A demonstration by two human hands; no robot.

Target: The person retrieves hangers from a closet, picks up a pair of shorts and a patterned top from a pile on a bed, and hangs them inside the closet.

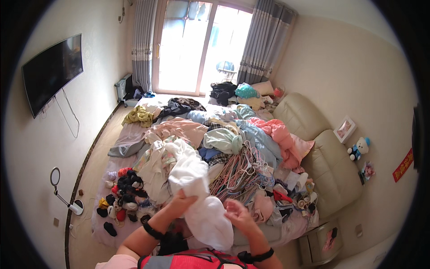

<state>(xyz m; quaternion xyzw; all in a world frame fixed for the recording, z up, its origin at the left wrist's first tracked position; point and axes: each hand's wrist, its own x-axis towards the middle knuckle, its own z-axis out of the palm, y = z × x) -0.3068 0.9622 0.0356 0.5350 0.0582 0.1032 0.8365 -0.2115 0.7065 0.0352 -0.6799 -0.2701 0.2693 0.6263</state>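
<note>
A white cloth garment [210, 218] hangs in front of me, its upper part spread over the clothes on the bed. My left hand [183, 203] grips it at the left side, thumb on top. At its right edge is my right hand [238, 214], blurred, with fingers loosely curled; whether they pinch the fabric is unclear. Just beyond my hands lies a large heap of clothes hangers [240, 171], many of them pink or pale. Left of the garment are a cream garment [153, 181] and a pile of dark and coloured socks or small garments [129, 188].
Heaped clothes cover much of the bed [100, 220]. A beige padded headboard [336, 168] stands on the right, with a nightstand [320, 242] nearer me. At left are a wall television [53, 74] and a round mirror on a stand [55, 176]. Sliding glass doors [181, 50] are ahead.
</note>
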